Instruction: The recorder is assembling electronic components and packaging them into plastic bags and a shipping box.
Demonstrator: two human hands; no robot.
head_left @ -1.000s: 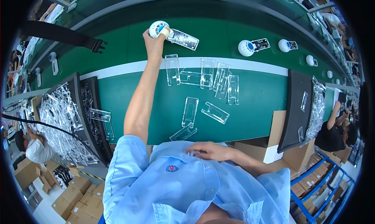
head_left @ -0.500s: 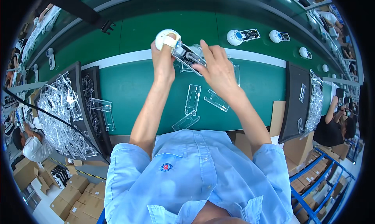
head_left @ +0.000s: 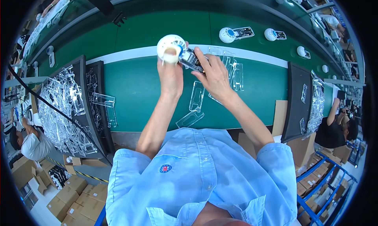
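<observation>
White round device [head_left: 171, 48] clamped in left hand [head_left: 171, 74]; its circuit board [head_left: 191, 60] pinched by right hand [head_left: 214, 74]. Board seating judged underway; careful alignment needed.

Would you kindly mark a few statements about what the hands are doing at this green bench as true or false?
1. The left hand holds a round white fan head. True.
2. The right hand rests in the person's lap. False: it is raised to the dark part beside the fan head.
3. Clear plastic shells lie on the green table. True.
4. The black tray on the left holds cardboard boxes. False: it holds clear plastic pieces.
5. Similar white units sit on the far belt. True.
</observation>
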